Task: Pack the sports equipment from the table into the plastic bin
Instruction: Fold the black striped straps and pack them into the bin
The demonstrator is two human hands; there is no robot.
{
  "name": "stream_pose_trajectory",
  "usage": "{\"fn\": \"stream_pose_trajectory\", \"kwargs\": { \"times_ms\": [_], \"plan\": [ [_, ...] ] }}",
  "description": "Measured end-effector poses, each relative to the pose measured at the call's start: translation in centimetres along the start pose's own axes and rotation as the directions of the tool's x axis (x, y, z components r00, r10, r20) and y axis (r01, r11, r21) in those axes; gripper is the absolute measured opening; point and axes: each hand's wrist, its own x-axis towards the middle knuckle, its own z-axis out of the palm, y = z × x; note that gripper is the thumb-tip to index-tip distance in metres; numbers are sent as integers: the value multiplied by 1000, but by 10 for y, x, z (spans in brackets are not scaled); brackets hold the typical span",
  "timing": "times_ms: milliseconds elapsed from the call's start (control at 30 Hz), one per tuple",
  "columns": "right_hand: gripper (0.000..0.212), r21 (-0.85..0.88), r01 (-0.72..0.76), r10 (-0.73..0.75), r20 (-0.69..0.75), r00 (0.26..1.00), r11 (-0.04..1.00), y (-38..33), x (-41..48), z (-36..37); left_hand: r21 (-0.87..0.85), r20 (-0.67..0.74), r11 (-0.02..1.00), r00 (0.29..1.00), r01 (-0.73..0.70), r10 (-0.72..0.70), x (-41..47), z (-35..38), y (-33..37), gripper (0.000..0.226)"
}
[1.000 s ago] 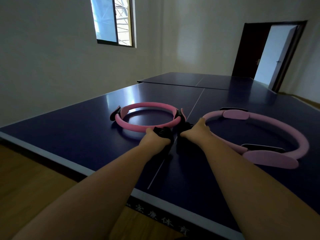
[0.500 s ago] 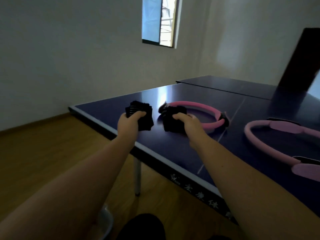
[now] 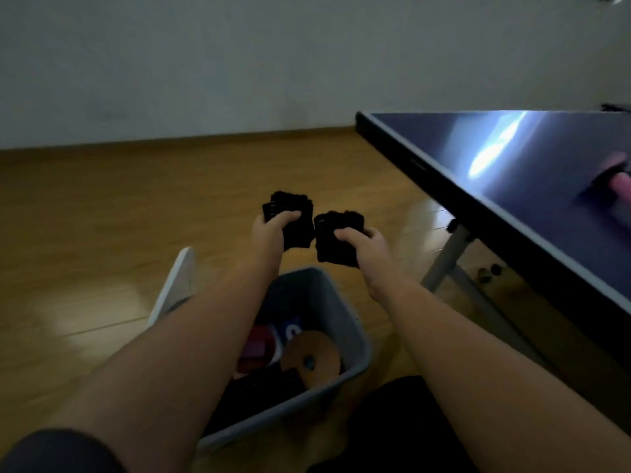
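Note:
My left hand (image 3: 269,230) grips a black glove (image 3: 296,220) and my right hand (image 3: 365,244) grips a second black glove (image 3: 336,242). Both gloves hang side by side in the air, above the floor just beyond the far rim of the grey plastic bin (image 3: 355,332). The bin stands on the wooden floor below my forearms and holds a round wooden disc (image 3: 312,355), a red item (image 3: 257,346) and dark things. Part of a pink ring (image 3: 619,187) shows blurred on the table at the right edge.
The dark blue table-tennis table (image 3: 512,155) fills the right side, with its grey metal leg (image 3: 444,264) close to the bin. A white lid or board (image 3: 177,285) leans at the bin's left. Wooden floor spreads to the left, up to a pale wall.
Both hands lifted the gloves off the table and carried them left and down to above the bin. My view swung from the table to the floor.

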Motion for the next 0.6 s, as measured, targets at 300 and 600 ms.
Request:
{"fn": "stream_pose_trajectory", "kwargs": {
  "times_ms": [300, 600],
  "plan": [
    [56, -146, -327, 342, 90, 935, 934, 132, 69, 90, 84, -130, 933, 933, 349, -337, 73, -131, -124, 78],
    [83, -373, -471, 514, 20, 858, 800, 259, 95, 112, 135, -231, 810, 813, 571, -535, 91, -210, -234, 51]
  ]
}}
